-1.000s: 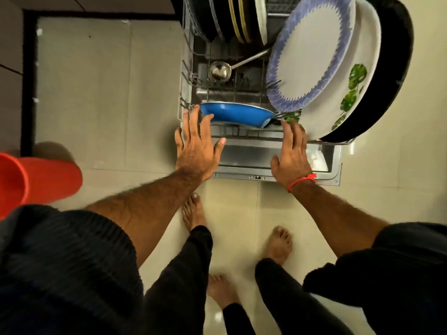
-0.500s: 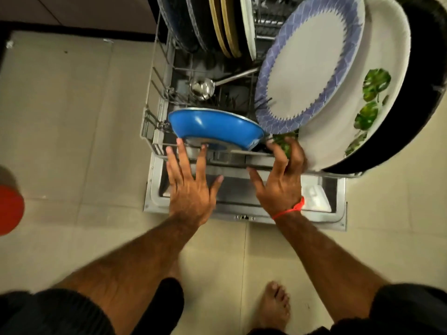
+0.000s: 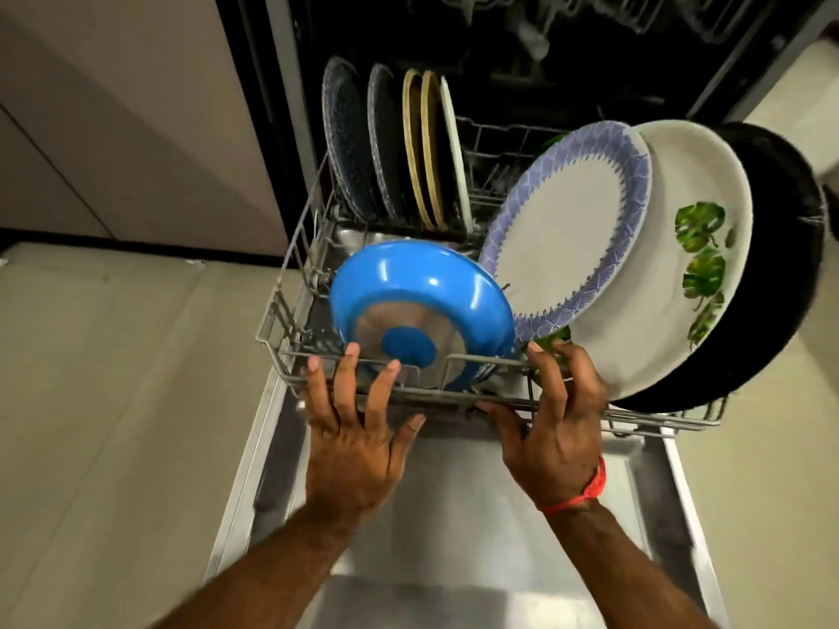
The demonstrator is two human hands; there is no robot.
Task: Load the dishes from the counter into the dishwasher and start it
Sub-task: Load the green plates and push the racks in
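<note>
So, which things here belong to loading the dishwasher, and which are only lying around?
Part of the job:
- lower rack
- left hand, right hand on its front rail
- blue pan
- blue-rimmed plate
- leaf-print plate
- open door

Just around:
- floor tiles
- cabinet front

Pale beige floor tiles [image 3: 113,401] lay on both sides in dim warm light, while a light cabinet front [image 3: 136,129] with a dark plinth strip [image 3: 136,242] stood at left.
</note>
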